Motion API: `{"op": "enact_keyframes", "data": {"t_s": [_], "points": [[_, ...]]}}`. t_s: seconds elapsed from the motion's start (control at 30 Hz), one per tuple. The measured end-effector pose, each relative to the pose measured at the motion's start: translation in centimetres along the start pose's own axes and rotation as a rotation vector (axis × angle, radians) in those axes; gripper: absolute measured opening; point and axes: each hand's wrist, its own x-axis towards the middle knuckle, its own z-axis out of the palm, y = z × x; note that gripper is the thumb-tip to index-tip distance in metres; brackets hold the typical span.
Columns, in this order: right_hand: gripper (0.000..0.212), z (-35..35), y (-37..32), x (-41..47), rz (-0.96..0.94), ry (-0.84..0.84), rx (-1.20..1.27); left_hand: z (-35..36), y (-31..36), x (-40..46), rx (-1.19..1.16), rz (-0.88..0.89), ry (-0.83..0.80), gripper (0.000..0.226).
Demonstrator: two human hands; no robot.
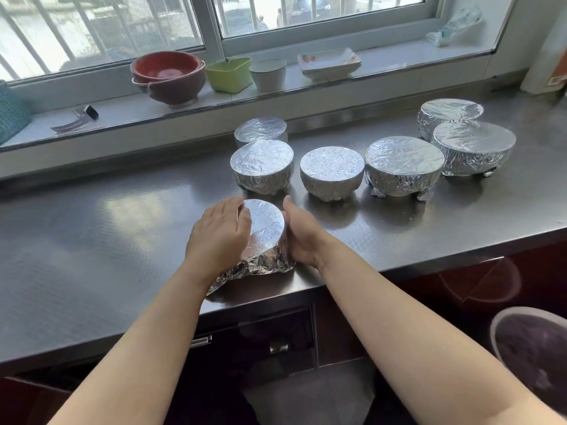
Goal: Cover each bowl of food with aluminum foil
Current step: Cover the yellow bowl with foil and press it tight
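Note:
A bowl under a sheet of aluminum foil stands near the front edge of the steel counter. Its foil is smooth on top and crumpled and loose around the base. My left hand lies curved over its left side and top edge. My right hand presses the foil against its right side. Behind it stand several foil-covered bowls: two at the back left, one in the middle, one wider, and two at the far right.
On the window sill sit a stack of red bowls, a green tub, a white cup, a stack of white trays and a watch. A dark bin stands low right, beneath the counter.

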Motion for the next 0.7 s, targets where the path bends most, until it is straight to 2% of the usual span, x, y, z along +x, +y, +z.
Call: {"op": "enact_keyframes", "data": {"t_s": [0.07, 0.13, 0.2, 0.33, 0.43, 0.53, 0.6, 0.7], "points": [[0.069, 0.1, -0.8, -0.8, -0.067, 0.074, -0.017, 0.1, 0.1, 0.0, 0.001, -0.029, 0.010, 0.048], [0.043, -0.1, -0.7, -1.2, -0.236, 0.257, -0.005, 0.4, 0.6, 0.0, 0.022, -0.075, 0.045, 0.047], [0.026, 0.8, -0.6, -2.4, -0.403, 0.306, -0.020, 0.8, 1.3, 0.1, 0.040, -0.136, 0.080, 0.047], [0.041, 3.4, 0.4, -3.6, -0.440, 0.215, -0.249, 1.2, 3.0, -0.1, 0.048, -0.234, 0.076, 0.057], [0.078, 4.0, 0.8, -3.7, -0.463, 0.304, -0.364, 0.8, 2.7, 0.3, 0.008, -0.222, -0.002, 0.074], [0.065, 3.4, 0.6, -3.9, -0.496, 0.312, -0.448, -0.9, 0.4, 2.0, 0.008, -0.120, -0.120, 0.092], [0.060, 3.2, 0.4, -4.3, -0.538, 0.310, -0.530, -1.6, -0.6, 2.8, 0.018, -0.010, -0.074, 0.084], [0.060, 3.7, 0.5, -4.2, -0.561, 0.283, -0.608, -1.1, -0.8, 2.8, -0.067, 0.130, -0.004, 0.053]]}}
